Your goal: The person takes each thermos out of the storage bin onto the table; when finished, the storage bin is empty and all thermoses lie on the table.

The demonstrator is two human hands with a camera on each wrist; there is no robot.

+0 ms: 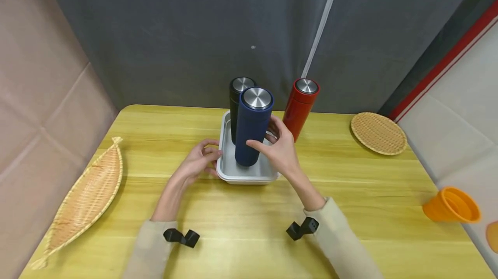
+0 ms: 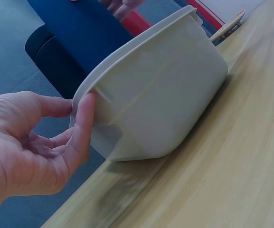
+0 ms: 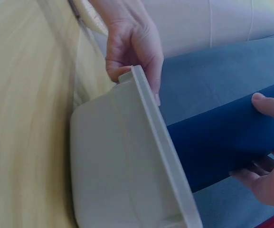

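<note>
A dark blue thermos flask (image 1: pixel 253 129) with a steel-topped lid stands upright inside a pale grey plastic bin (image 1: pixel 244 181). My right hand (image 1: pixel 282 149) grips it from the right, thumb at the front and fingers around the far side. Behind the blue one, a black thermos flask (image 1: pixel 234 106) also stands in the bin, partly hidden. On the bin's left side my left hand (image 1: pixel 197 160) pinches the rim, its thumb on one side and fingers on the other, as the left wrist view shows. A red thermos flask (image 1: pixel 299 106) is upright just behind the bin's right side.
A leaf-shaped woven basket (image 1: pixel 87 201) lies along the table's left edge. Toward the back right is a round woven tray (image 1: pixel 378 134), and an orange cup (image 1: pixel 447 205) sits at the right edge. A grey curtain (image 1: pixel 186 36) hangs behind the wooden table (image 1: pixel 218 235).
</note>
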